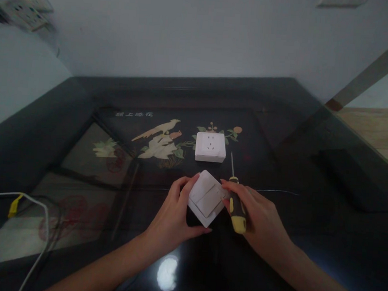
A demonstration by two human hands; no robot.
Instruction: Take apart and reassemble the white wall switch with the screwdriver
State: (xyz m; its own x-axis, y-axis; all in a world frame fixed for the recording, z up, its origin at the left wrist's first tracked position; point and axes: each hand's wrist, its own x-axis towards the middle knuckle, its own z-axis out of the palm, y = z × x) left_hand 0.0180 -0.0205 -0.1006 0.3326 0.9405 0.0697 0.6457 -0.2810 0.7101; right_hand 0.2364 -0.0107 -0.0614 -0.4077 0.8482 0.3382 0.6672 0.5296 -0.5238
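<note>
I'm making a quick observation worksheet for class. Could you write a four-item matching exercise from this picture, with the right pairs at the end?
1. Screwdriver
2. White socket box
3. White cable
4. Switch plate

A. Has a yellow tag on it
B. Held in the left hand's fingers
C. Has a yellow-and-dark handle
D. Shows slots in its top face

Right pairs: 1-C, 2-D, 3-A, 4-B

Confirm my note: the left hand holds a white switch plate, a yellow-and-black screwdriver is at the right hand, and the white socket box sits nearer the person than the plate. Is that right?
Not quite: the head view shows the white socket box beyond the switch plate, farther from the person. The rest of your note stands.
</note>
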